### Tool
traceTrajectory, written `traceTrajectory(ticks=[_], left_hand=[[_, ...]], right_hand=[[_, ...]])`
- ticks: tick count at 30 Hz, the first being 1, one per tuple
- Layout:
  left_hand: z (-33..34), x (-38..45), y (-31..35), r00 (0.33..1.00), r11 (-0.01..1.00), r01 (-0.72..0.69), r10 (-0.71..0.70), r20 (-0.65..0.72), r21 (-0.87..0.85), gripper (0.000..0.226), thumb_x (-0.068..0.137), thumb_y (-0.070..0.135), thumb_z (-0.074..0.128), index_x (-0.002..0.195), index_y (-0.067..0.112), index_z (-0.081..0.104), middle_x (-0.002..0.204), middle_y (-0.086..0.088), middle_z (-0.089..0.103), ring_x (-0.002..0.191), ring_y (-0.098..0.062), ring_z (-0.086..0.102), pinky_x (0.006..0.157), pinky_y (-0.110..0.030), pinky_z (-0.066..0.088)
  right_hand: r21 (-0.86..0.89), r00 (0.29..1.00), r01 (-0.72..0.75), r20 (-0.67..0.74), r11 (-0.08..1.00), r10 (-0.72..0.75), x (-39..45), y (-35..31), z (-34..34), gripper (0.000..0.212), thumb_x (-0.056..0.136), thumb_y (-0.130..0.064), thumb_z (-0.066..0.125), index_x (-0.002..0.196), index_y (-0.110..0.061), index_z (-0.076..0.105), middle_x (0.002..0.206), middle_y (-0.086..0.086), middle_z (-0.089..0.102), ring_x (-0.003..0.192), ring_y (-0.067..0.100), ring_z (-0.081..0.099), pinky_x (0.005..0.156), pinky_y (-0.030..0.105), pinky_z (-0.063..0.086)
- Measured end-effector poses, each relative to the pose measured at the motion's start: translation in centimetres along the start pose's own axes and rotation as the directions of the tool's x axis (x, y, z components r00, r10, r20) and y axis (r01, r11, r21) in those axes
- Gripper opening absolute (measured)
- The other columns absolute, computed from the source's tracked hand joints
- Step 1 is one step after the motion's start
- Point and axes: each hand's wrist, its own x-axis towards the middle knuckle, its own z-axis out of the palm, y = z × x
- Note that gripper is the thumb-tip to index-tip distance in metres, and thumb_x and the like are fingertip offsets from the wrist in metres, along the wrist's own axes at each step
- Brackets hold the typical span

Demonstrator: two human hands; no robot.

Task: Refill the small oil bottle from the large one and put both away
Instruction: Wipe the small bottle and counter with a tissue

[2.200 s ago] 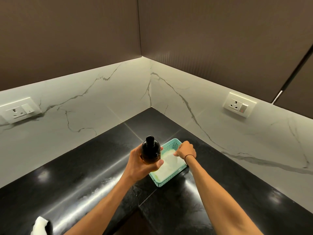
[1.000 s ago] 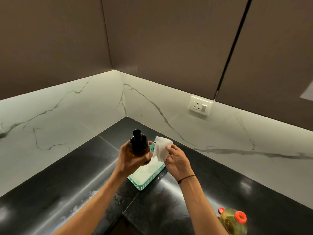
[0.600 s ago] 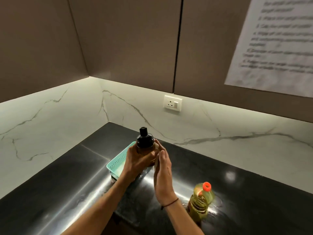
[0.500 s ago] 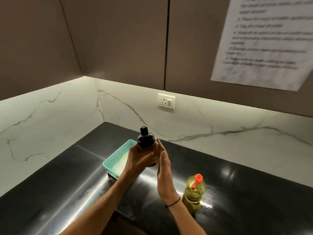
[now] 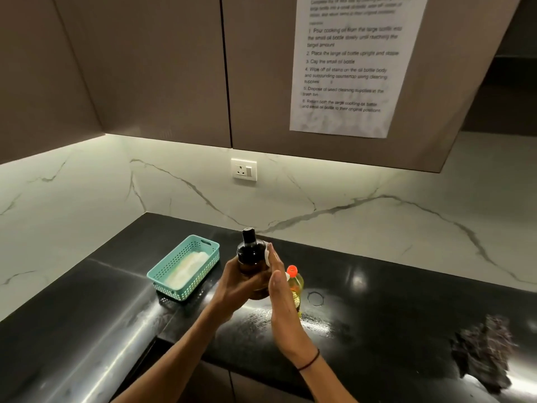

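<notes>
Black countertop (image 5: pixel 406 301), glossy, teal basket (image 5: pixel 186 269) on it at left holding white tissues. Left hand (image 5: pixel 232 289) grips the small dark oil bottle (image 5: pixel 251 260) upright above the counter, fingers curled round its body. Right hand (image 5: pixel 279 295) pressed flat against the bottle's right side, fingers straight and together, a white tissue (image 5: pixel 266 254) under them. Large oil bottle (image 5: pixel 295 283), orange cap, stands on the counter just behind the right hand.

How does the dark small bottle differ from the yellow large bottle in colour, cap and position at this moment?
The small bottle is dark brown with a black cap; the large bottle is clear yellow with an orange-red cap. The small bottle is gripped by the left hand above the counter, with the right hand flat against its side; the large bottle stands on the counter, unheld. Both are upright and capped.
</notes>
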Motion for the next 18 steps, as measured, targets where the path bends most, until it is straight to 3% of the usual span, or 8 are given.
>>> traceTrajectory(ticks=[3, 6, 9, 10, 12, 15, 18], left_hand=[[0.6, -0.2, 1.1, 0.989, 1.0, -0.006, 0.006, 0.148, 0.001, 0.057, 0.088, 0.048, 0.081, 0.117, 0.001, 0.066, 0.097, -0.009, 0.078, 0.09, -0.019, 0.076, 0.077, -0.026, 0.059], [0.4, 0.2, 1.6, 0.976, 0.999, 0.043, -0.044, 0.214, 0.01, 0.075, 0.087, 0.05, 0.082, 0.136, 0.001, 0.054, 0.104, -0.007, 0.074, 0.097, -0.016, 0.073, 0.082, -0.028, 0.058], [-1.6, 1.5, 1.0, 0.954, 0.991, 0.034, -0.071, 0.292, 0.129, 0.101, 0.094, 0.019, 0.076, 0.166, 0.004, 0.006, 0.145, -0.016, 0.057, 0.132, -0.02, 0.061, 0.11, -0.039, 0.051], [-2.1, 2.1, 1.0, 0.939, 0.98, -0.003, -0.066, 0.339, 0.199, 0.111, 0.094, 0.009, 0.075, 0.167, 0.012, -0.008, 0.157, -0.013, 0.047, 0.142, -0.017, 0.053, 0.118, -0.039, 0.045], [-2.4, 3.1, 1.1, 0.912, 0.963, -0.076, -0.038, 0.409, 0.26, 0.128, 0.09, -0.006, 0.077, 0.165, 0.026, -0.021, 0.162, -0.006, 0.039, 0.146, -0.009, 0.047, 0.117, -0.033, 0.045], [-1.4, 4.2, 0.8, 0.922, 0.97, -0.107, 0.015, 0.386, 0.218, 0.135, 0.082, -0.01, 0.084, 0.164, 0.027, -0.017, 0.16, -0.001, 0.043, 0.144, -0.012, 0.051, 0.114, -0.027, 0.046], [0.6, 4.0, 0.5, 0.987, 0.96, -0.11, 0.075, 0.144, 0.256, 0.109, 0.08, 0.001, 0.087, 0.155, 0.035, 0.015, 0.145, 0.01, 0.054, 0.127, -0.006, 0.064, 0.108, -0.03, 0.053]], right_hand=[[-0.065, 0.998, -0.018, -0.057, 0.998, 0.014, 0.6, -0.6, -0.1, 0.089, 0.08, -0.094, 0.028, 0.156, -0.049, 0.021, 0.159, -0.017, 0.037, 0.141, -0.011, 0.036, 0.099, 0.003, 0.04], [-0.124, 0.993, 0.003, -0.113, 0.992, -0.017, 1.3, -1.5, 0.6, 0.078, 0.082, -0.087, 0.046, 0.148, -0.049, 0.029, 0.144, -0.021, 0.048, 0.129, -0.011, 0.049, 0.095, 0.009, 0.049], [-0.184, 0.974, -0.019, -0.224, 0.983, -0.023, 2.0, -1.4, 1.4, 0.074, 0.084, -0.04, 0.082, 0.142, -0.04, 0.037, 0.133, -0.018, 0.057, 0.123, -0.001, 0.057, 0.095, 0.014, 0.053], [-0.183, 0.96, -0.046, -0.279, 0.982, -0.007, 2.7, -1.4, 1.4, 0.069, 0.083, -0.027, 0.085, 0.135, -0.038, 0.041, 0.127, -0.015, 0.06, 0.12, 0.003, 0.061, 0.093, 0.018, 0.056], [-0.13, 0.937, -0.08, -0.348, 0.988, 0.03, 4.0, -1.6, 1.3, 0.058, 0.082, -0.017, 0.085, 0.123, -0.034, 0.048, 0.116, -0.013, 0.064, 0.113, 0.009, 0.064, 0.082, 0.021, 0.06], [-0.054, 0.896, -0.066, -0.443, 0.996, 0.035, 5.6, -2.2, 1.0, 0.048, 0.083, -0.015, 0.084, 0.117, -0.03, 0.052, 0.106, -0.019, 0.064, 0.099, -0.001, 0.064, 0.07, 0.008, 0.052], [-0.018, 0.852, -0.039, -0.522, 0.999, 0.024, 6.9, -2.2, 0.5, 0.043, 0.083, -0.015, 0.084, 0.108, -0.031, 0.053, 0.104, -0.011, 0.067, 0.092, -0.001, 0.068, 0.07, 0.014, 0.054]])
